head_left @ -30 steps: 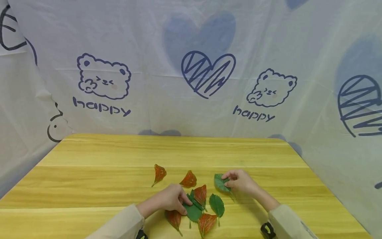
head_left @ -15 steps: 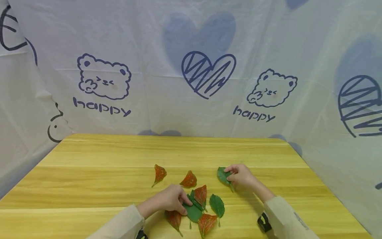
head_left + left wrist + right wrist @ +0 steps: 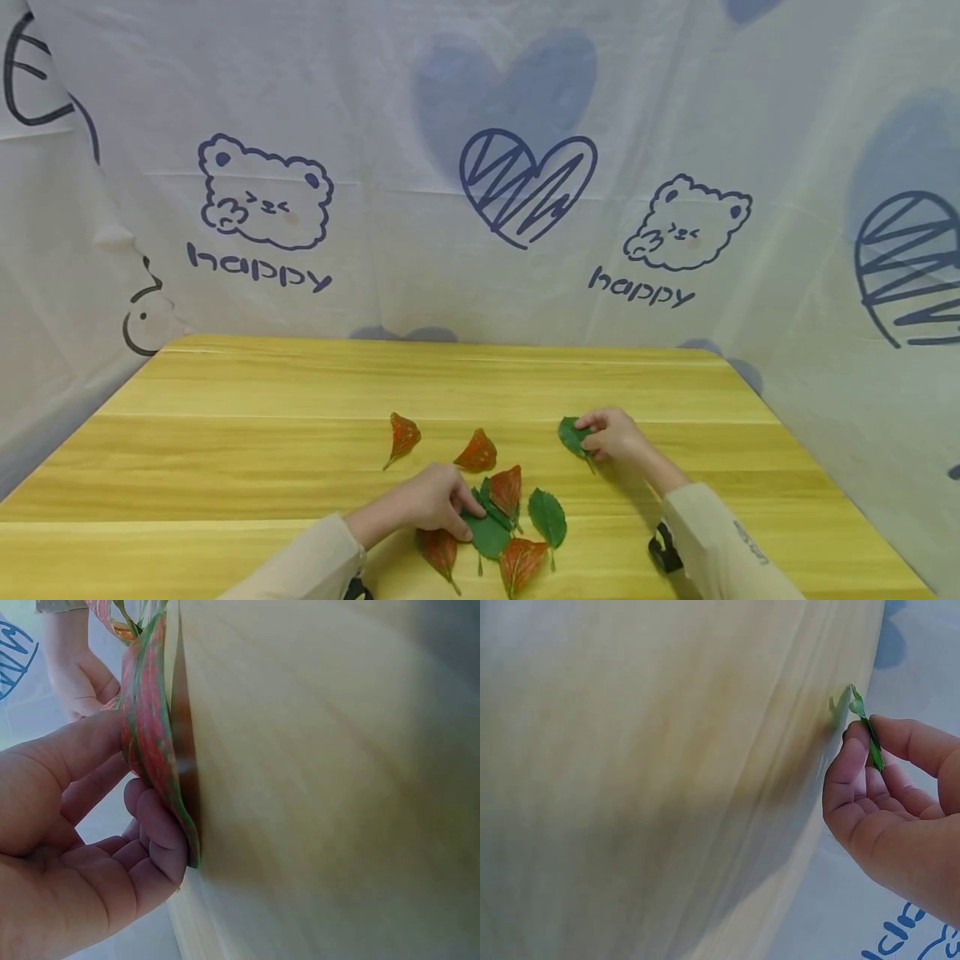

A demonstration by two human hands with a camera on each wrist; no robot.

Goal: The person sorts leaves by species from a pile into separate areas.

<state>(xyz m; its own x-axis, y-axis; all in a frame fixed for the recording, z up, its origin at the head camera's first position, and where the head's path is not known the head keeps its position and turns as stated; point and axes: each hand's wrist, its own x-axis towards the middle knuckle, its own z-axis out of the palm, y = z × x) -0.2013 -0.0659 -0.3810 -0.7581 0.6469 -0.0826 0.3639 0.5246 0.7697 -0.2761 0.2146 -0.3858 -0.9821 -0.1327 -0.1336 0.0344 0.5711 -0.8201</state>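
Note:
In the head view my left hand [image 3: 435, 500] is at the heap in the middle of the table, thumb and forefinger pinching a green leaf [image 3: 489, 537]. A red leaf [image 3: 438, 552] lies under that hand; from the left wrist a red leaf with green edges [image 3: 154, 712] hides the fingertips. My right hand [image 3: 615, 435], farther back on the right, pinches another green leaf [image 3: 573, 434] between thumb and fingers. Edge-on in the right wrist view, this leaf [image 3: 875, 746] is close over the table. A red leaf [image 3: 507, 487] overlaps the heap's green ones.
On the wooden table [image 3: 262, 442], two red leaves [image 3: 405, 435] lie behind the heap. A green leaf [image 3: 547, 517] with a toothed edge is right of it, and a red leaf [image 3: 521, 562] lies in front. A printed white cloth [image 3: 405, 250] hangs behind the table.
My right hand has carried its green leaf to the right and farther back across the table. The left hand stays at the heap, and the other leaves keep their places.

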